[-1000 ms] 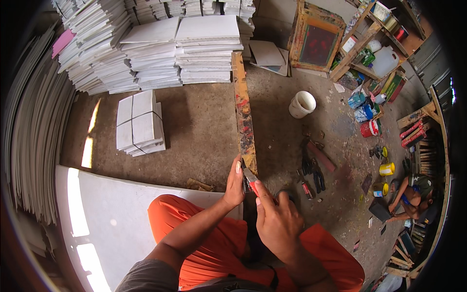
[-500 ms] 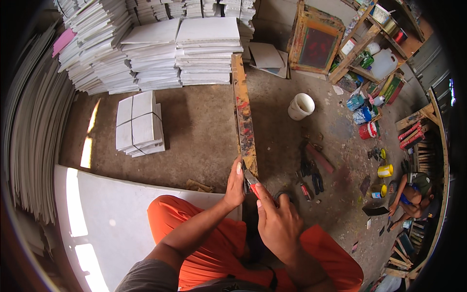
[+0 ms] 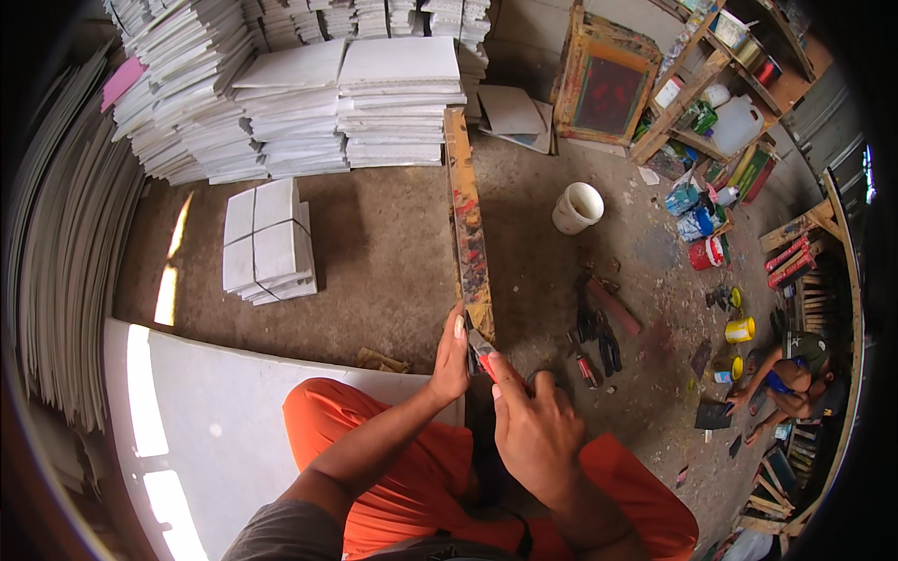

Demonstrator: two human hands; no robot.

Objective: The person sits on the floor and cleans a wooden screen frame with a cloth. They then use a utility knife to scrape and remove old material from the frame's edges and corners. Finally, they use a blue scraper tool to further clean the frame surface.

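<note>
A long paint-stained wooden plank lies on the dirt floor, running away from me. My left hand rests against its near end, fingers pressed to the left edge. My right hand grips a small red-handled tool, its tip touching the plank's near end. A large white board lies flat under my left arm. My legs in orange cloth fill the lower middle.
Stacks of white sheets line the back, with a tied bundle in front. A white bucket, a framed screen, shelves with containers, loose tools, paint tins. A person crouches at right.
None beyond small shifts of both hands at the plank's near end.
</note>
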